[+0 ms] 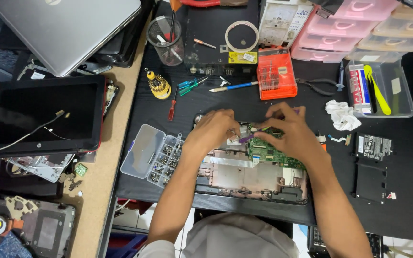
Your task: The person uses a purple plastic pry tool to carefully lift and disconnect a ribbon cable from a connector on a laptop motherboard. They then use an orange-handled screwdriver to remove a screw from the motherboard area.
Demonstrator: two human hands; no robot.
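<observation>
An opened laptop base (pixel 244 179) lies on the black mat, with a green circuit board (pixel 268 153) exposed in its upper right part. My left hand (pixel 211 131) rests on the base's upper edge, fingertips pinching at a small silvery part near the board. My right hand (pixel 290 131) holds a thin purple tool (pixel 250 136) with its tip pointing left toward my left fingertips. Both hands cover the top of the base.
A clear screw organiser (pixel 155 154) lies open left of the base. Behind are an orange bit case (pixel 276 74), blue tweezers (pixel 233 87), pliers (pixel 319 86), a red screwdriver (pixel 172 109), a cup of tools (pixel 166 40). Right: a crumpled tissue (pixel 342 114), black battery pack (pixel 371 162), clear bins (pixel 381 88). Left: a detached screen (pixel 44 114).
</observation>
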